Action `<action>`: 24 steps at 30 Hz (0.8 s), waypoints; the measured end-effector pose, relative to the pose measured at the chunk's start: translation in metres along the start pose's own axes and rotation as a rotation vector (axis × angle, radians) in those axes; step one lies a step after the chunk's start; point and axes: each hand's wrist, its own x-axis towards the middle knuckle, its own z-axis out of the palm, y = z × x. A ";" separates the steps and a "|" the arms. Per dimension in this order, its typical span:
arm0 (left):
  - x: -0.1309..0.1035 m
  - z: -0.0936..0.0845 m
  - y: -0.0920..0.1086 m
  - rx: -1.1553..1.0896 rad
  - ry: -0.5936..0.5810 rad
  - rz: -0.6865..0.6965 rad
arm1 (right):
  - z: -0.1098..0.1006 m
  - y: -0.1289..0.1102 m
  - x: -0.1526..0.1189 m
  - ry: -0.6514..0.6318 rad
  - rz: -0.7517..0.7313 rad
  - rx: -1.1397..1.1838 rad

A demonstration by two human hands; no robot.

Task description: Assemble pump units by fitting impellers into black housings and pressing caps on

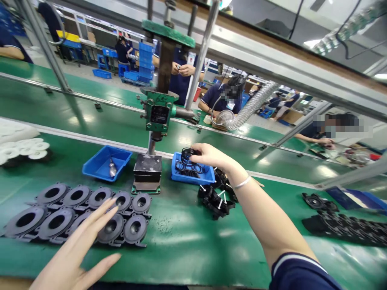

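Observation:
My right hand (pixel 207 155) reaches over a small blue bin (pixel 193 180) of black rubber rings (pixel 189 167). Its fingers are closed on a bunch of the rings at the bin's back. Spread and empty, my left hand (pixel 80 245) hovers over two rows of dark grey round housings (pixel 56 222), each with a hole in its middle. The hand hides part of several housings in the front row. Black plastic parts with white pins (pixel 216 203) lie heaped just right of the ring bin, partly behind my right forearm.
A green hand press (pixel 157 110) stands over a black block (pixel 147 171). Left of it, another blue bin (pixel 107 163) holds a small metal-tipped tool (pixel 112 167). White round parts (pixel 24 149) lie far left, black parts (pixel 347 225) far right. People work behind the metal rail.

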 end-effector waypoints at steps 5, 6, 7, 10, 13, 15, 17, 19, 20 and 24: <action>0.043 0.007 0.041 -0.674 0.159 -0.143 | 0.039 -0.094 -0.005 -0.073 -0.307 0.280; 0.051 0.008 0.043 -0.755 0.194 -0.157 | 0.049 -0.112 -0.005 -0.091 -0.366 0.349; 0.057 0.007 0.042 -0.787 0.231 -0.178 | 0.058 -0.128 -0.004 -0.101 -0.415 0.403; 0.059 -0.001 0.024 -0.708 0.319 -0.261 | 0.079 -0.166 0.002 -0.083 -0.504 0.437; 0.041 -0.012 0.001 -0.581 0.410 -0.293 | 0.091 -0.189 0.013 -0.155 -0.542 0.566; 0.028 -0.020 -0.013 -0.518 0.472 -0.290 | 0.098 -0.200 0.023 -0.276 -0.505 0.779; 0.016 -0.027 -0.024 -0.466 0.515 -0.290 | 0.105 -0.210 0.033 -0.386 -0.424 0.971; 0.007 -0.031 -0.033 -0.435 0.522 -0.289 | 0.111 -0.221 0.042 -0.474 -0.357 1.078; 0.003 -0.033 -0.038 -0.429 0.519 -0.285 | 0.114 -0.225 0.046 -0.513 -0.337 1.111; -0.019 -0.034 -0.053 -0.500 0.481 -0.222 | 0.119 -0.239 0.061 -0.658 -0.321 1.178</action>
